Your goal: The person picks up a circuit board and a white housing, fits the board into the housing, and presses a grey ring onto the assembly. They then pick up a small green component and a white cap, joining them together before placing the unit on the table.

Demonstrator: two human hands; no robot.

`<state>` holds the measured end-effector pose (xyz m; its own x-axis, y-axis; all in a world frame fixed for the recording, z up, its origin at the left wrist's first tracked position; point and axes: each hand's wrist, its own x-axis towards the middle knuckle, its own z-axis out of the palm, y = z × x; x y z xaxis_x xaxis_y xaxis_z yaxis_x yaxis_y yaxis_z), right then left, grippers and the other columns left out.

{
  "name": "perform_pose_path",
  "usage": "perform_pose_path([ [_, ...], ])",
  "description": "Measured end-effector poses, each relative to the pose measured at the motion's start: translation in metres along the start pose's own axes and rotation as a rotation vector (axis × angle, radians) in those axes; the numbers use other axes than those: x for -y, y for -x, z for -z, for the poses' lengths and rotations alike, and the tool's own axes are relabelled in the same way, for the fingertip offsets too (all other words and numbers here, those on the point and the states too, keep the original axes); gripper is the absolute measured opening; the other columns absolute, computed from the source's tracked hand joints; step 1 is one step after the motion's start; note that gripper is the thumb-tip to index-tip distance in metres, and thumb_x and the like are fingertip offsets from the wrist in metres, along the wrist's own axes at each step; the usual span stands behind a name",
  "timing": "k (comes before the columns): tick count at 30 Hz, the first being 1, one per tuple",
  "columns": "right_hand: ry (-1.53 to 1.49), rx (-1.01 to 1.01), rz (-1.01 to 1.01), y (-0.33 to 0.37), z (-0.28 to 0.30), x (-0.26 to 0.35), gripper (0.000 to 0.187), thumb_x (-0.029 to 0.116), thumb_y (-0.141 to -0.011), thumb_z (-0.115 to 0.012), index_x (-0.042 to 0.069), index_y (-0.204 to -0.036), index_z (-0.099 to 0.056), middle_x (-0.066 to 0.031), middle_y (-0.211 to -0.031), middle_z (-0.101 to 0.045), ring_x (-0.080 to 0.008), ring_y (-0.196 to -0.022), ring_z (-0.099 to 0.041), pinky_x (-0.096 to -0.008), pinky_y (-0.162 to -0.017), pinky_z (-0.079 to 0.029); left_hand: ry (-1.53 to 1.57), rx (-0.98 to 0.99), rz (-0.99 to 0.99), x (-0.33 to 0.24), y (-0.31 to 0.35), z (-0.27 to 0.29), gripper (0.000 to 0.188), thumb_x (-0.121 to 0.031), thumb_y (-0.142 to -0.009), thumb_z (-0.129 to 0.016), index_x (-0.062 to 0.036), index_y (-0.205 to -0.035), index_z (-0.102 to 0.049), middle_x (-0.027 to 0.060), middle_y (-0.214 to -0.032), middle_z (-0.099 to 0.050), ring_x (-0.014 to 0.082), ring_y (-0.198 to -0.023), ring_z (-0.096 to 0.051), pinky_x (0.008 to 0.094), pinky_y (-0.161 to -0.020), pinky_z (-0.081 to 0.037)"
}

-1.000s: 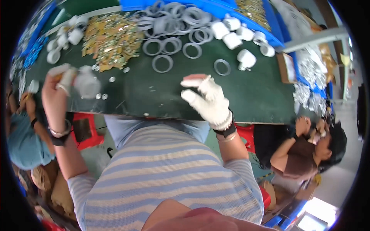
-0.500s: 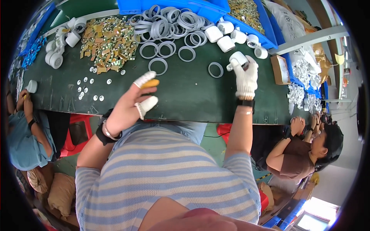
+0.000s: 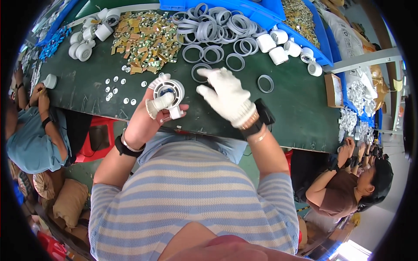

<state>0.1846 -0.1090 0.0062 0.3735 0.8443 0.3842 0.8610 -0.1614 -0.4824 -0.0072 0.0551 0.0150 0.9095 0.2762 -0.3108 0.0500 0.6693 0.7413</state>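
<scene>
My left hand (image 3: 148, 118), with fingertip covers, grips a round white plastic housing (image 3: 181, 89). The housing's open face is turned up, showing dark parts inside, and my thumb lies across it. To its right, my right hand (image 3: 230, 93) in a white knitted glove hovers with fingers stretched out and apart, holding nothing. Those fingertips overlap the edge of a single grey ring (image 3: 195, 76) on the green table; whether they touch it I cannot tell. Beyond lies a heap of grey rings (image 3: 209, 30).
White housings stand at the back right (image 3: 278, 55) and back left (image 3: 83, 51). A pile of small circuit boards (image 3: 143, 39) spreads between, with small white discs (image 3: 115, 91) nearer. Blue bins (image 3: 244, 13) line the back. Another person (image 3: 335, 187) works on the right, one (image 3: 37, 141) on the left.
My right hand has come from the right side to the middle, bringing a white housing across. That hand is now free of it, and my left hand, empty before, holds the housing.
</scene>
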Motion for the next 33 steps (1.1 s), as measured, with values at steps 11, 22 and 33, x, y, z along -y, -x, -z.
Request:
perform_pose_path([
  [11, -1.224, 0.095, -0.450, 0.045, 0.041, 0.055, 0.010, 0.007, -0.095, -0.069, -0.001, -0.100, -0.065, -0.0123, -0.102, -0.068, -0.0226, -0.082, -0.068, -0.0371, -0.076, -0.057, 0.276, 0.244, 0.021, 0.014, -0.003, 0.020, 0.062, -0.035, -0.109, -0.056, -0.0174, -0.162, -0.029, 0.0100, -0.140, -0.059, 0.0314, -0.124, -0.066, 0.0488, -0.109, -0.052],
  [22, -0.865, 0.037, -0.567, 0.061, 0.038, 0.062, 0.027, 0.005, -0.093, -0.074, -0.003, -0.118, -0.068, -0.0124, -0.104, -0.073, -0.0188, -0.089, -0.073, -0.0326, -0.084, -0.058, -0.075, 0.315, -0.080, 0.036, -0.001, -0.011, 0.115, 0.010, -0.081, -0.082, -0.0179, -0.169, -0.012, 0.0062, -0.159, -0.040, 0.0200, -0.140, -0.050, 0.0389, -0.114, -0.046],
  [33, -0.518, -0.041, -0.418, 0.058, 0.040, 0.069, 0.029, 0.025, -0.092, -0.081, 0.003, -0.110, -0.075, -0.0100, -0.094, -0.074, -0.0183, -0.083, -0.071, -0.0314, -0.076, -0.055, -0.107, 0.303, -0.125, 0.043, -0.002, -0.011, 0.116, 0.013, -0.081, -0.081, -0.0211, -0.168, -0.012, 0.0050, -0.159, -0.039, 0.0197, -0.140, -0.050, 0.0381, -0.112, -0.049],
])
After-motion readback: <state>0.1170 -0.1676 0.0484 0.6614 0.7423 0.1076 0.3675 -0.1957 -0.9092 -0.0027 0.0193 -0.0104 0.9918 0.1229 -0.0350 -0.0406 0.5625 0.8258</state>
